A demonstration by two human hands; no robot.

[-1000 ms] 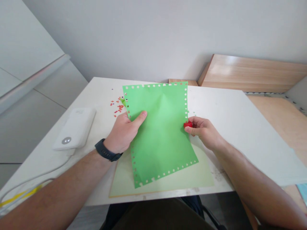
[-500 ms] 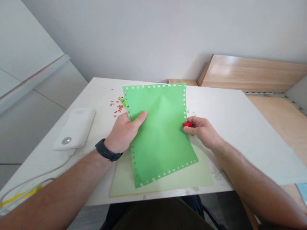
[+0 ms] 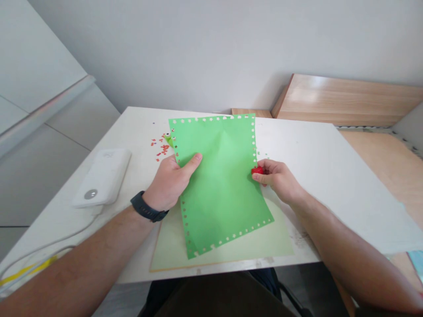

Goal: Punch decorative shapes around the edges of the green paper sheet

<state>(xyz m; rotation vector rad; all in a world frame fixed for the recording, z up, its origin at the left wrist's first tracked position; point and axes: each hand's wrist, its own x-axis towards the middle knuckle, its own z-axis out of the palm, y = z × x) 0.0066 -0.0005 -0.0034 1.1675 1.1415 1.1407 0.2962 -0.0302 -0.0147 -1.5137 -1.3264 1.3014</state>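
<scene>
A sheet of green paper (image 3: pixel 221 189) is held up above the desk, with small star-shaped holes along its top, left and bottom edges and the upper part of its right edge. My left hand (image 3: pixel 172 178) grips its left side, thumb on the front and fingers hidden behind. On the right edge sits a small red craft punch (image 3: pixel 257 170), pinched between the thumb and fingers of my right hand (image 3: pixel 276 176). The punch overlaps the paper's margin just below the last hole on that side.
Red paper bits (image 3: pixel 163 149) lie beside a partly hidden green object with toy eyes (image 3: pixel 168 139). A white power bank (image 3: pixel 103 178) with a cable rests at left. Pale paper (image 3: pixel 231 251) lies under the green sheet on the white desk (image 3: pixel 313 176). A wooden panel (image 3: pixel 350 99) stands behind.
Almost nothing differs. The green sheet's upper right corner has shifted very slightly left; both hands keep their holds, and the red punch stays at the same spot on the edge.
</scene>
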